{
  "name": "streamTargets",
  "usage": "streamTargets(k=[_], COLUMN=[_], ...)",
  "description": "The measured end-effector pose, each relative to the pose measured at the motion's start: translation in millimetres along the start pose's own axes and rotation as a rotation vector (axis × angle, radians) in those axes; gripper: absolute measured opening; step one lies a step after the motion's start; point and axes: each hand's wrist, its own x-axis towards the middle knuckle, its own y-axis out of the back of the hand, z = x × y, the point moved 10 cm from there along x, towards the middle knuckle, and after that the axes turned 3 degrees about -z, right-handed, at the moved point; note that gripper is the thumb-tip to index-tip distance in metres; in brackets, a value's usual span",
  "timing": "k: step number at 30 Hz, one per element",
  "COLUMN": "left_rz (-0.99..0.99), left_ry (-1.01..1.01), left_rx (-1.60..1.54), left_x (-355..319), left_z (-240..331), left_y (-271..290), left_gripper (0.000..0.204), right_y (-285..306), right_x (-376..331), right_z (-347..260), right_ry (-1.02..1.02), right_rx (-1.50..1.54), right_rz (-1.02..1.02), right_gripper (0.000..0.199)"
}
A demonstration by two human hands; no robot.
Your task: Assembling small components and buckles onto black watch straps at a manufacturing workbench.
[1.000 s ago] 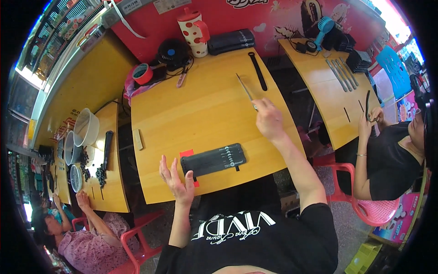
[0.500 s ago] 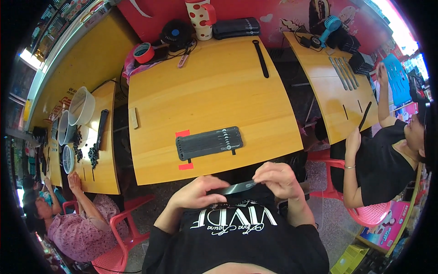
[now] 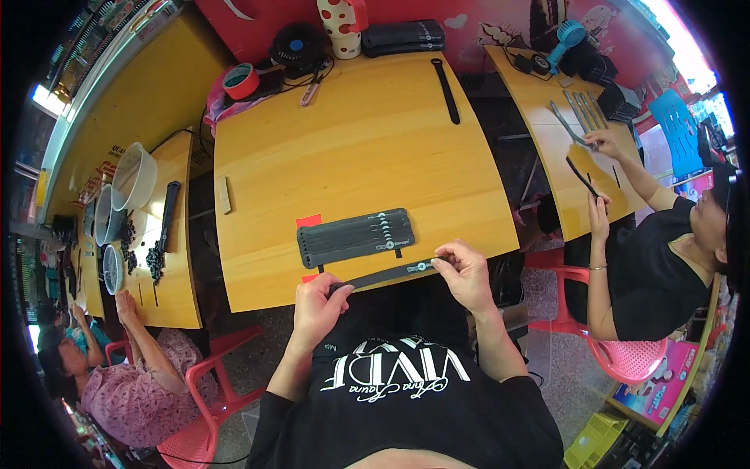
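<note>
I have the left hand (image 3: 316,309) and right hand (image 3: 466,277) with fingers clamped near opposite ends of a black strap (image 3: 383,276). The strap stack (image 3: 344,238) lies just beyond, nearly parallel lengthwise.

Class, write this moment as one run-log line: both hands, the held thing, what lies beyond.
left hand: grips left end | right hand: grips right end | black strap: held between them | more straps: lying on table

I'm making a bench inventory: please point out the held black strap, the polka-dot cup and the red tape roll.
Held black strap (image 3: 382,277): head view, middle of its length.
Polka-dot cup (image 3: 342,34): head view, its spotted body.
Red tape roll (image 3: 245,87): head view, outer side.
</note>
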Motion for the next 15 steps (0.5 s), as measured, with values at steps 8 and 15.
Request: streamTargets(k=[8, 15], left_rz=[0.021, 0.137], left_ry=[-0.062, -0.332], left_rx=[-0.012, -0.037], left_x=[1, -13], left_z=[-1, 6], left_y=[2, 27], left_gripper=[0.011, 0.01], right_y=[3, 0], right_x=[-4, -2], right_z=[19, -13], right_ry=[-0.158, 0.101], right_rx=[0.054, -0.121], right_rz=[0.007, 0.05], right_gripper=[0.014, 0.013])
